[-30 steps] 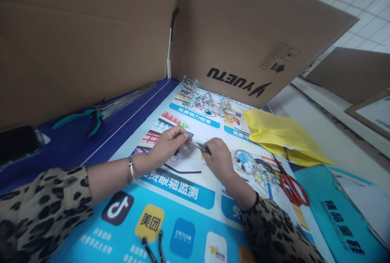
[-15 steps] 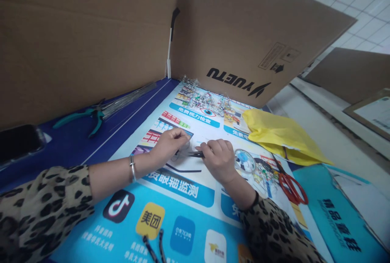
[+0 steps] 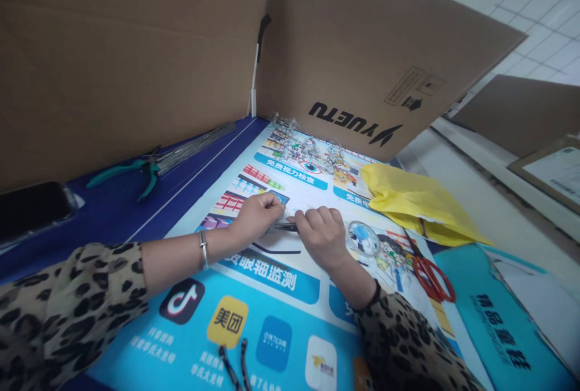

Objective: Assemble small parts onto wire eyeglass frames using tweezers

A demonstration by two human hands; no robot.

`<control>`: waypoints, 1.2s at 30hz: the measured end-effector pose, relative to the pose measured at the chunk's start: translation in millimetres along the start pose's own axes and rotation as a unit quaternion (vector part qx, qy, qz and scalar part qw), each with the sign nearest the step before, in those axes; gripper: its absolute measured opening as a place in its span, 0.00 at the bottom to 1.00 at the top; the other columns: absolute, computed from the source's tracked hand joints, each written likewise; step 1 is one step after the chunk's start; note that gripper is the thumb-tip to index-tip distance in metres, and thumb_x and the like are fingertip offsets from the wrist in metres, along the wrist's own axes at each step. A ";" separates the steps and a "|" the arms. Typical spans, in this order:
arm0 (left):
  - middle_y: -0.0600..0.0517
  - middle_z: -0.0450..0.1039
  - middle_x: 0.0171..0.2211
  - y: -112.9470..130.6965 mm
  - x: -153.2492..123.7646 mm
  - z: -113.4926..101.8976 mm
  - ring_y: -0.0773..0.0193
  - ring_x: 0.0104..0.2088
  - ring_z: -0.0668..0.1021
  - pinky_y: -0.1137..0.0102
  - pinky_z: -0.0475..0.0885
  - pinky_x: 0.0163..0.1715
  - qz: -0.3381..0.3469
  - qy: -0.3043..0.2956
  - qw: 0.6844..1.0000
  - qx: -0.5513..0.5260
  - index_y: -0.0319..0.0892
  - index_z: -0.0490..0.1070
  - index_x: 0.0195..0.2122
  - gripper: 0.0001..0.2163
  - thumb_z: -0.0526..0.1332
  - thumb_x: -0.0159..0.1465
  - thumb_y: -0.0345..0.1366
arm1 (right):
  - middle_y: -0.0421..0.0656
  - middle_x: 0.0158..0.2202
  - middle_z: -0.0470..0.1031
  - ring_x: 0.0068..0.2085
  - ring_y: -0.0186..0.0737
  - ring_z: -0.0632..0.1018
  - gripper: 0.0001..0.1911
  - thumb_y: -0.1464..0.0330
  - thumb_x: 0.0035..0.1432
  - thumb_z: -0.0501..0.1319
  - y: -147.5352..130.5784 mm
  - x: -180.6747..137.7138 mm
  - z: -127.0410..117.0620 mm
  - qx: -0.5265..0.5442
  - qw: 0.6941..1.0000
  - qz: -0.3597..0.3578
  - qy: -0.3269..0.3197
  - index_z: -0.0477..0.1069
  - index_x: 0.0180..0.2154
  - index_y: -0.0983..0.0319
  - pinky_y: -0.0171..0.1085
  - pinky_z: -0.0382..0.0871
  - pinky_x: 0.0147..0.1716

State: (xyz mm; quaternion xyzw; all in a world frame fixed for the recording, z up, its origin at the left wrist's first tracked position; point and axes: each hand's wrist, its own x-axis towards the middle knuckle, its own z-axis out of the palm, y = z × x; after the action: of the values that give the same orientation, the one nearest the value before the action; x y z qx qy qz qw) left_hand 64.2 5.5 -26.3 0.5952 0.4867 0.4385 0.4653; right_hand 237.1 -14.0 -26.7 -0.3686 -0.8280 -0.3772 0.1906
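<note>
My left hand is closed in a pinch on thin wire, most of it too fine and blurred to follow. Wrapped in my right hand are pliers, their slim dark jaws pointing left, close by the left fingertips. The fist hides their handles. Beneath both hands lies a printed poster sheet, with a thin dark strip on it just below the pliers.
Teal-handled pliers and a bundle of wires lie left, near a phone. Wire pieces sit at the back by the cardboard walls. Right are a yellow bag, red scissors and a teal box.
The pliers' jaws have turned slightly and sit closer to my left fingers. My left hand has shifted a little to the right; both hands keep their grips.
</note>
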 end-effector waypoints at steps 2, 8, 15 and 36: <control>0.59 0.61 0.15 0.5 -0.2 -0.2 0.72 0.18 0.63 0.75 0.58 0.19 -0.001 -0.003 1.000 0.003 0.41 0.62 0.18 0.06 0.55 0.52 0.32 | 0.40 0.23 0.65 0.30 0.36 0.61 0.08 0.65 0.60 0.55 0.2 -1.0 0.7 0.003 1.000 -0.001 -0.009 0.69 0.33 0.61 0.41 0.46 0.31; 0.59 0.61 0.14 0.0 -0.2 0.6 0.72 0.16 0.63 0.75 0.58 0.18 -0.008 -0.003 1.000 -0.001 0.41 0.62 0.18 0.06 0.55 0.50 0.31 | 0.41 0.23 0.65 0.30 0.37 0.62 0.09 0.66 0.61 0.52 1.1 -4.7 2.3 0.023 0.998 0.009 -0.052 0.69 0.33 0.60 0.40 0.47 0.31; 0.59 0.61 0.12 2.8 -1.8 0.4 0.73 0.14 0.62 0.75 0.59 0.17 -0.030 -0.017 0.999 -0.006 0.41 0.61 0.18 0.07 0.55 0.51 0.33 | 0.41 0.23 0.65 0.30 0.37 0.61 0.09 0.65 0.61 0.53 1.5 -5.9 4.2 0.023 0.998 0.009 -0.052 0.69 0.32 0.60 0.40 0.47 0.31; 0.58 0.61 0.15 -2.6 -0.6 0.6 0.71 0.19 0.64 0.76 0.59 0.19 0.044 -0.016 0.998 0.029 0.42 0.62 0.20 0.08 0.55 0.55 0.35 | 0.41 0.21 0.64 0.29 0.37 0.62 0.11 0.66 0.62 0.52 2.5 -6.1 5.4 0.037 0.998 0.009 -0.040 0.69 0.29 0.61 0.39 0.47 0.30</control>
State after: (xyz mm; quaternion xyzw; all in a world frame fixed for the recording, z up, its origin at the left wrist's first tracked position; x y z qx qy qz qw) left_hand 64.3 5.1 -29.0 0.6362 0.4647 0.4352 0.4358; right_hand 242.8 -11.6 -32.5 -0.3832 -0.8450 -0.3298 0.1745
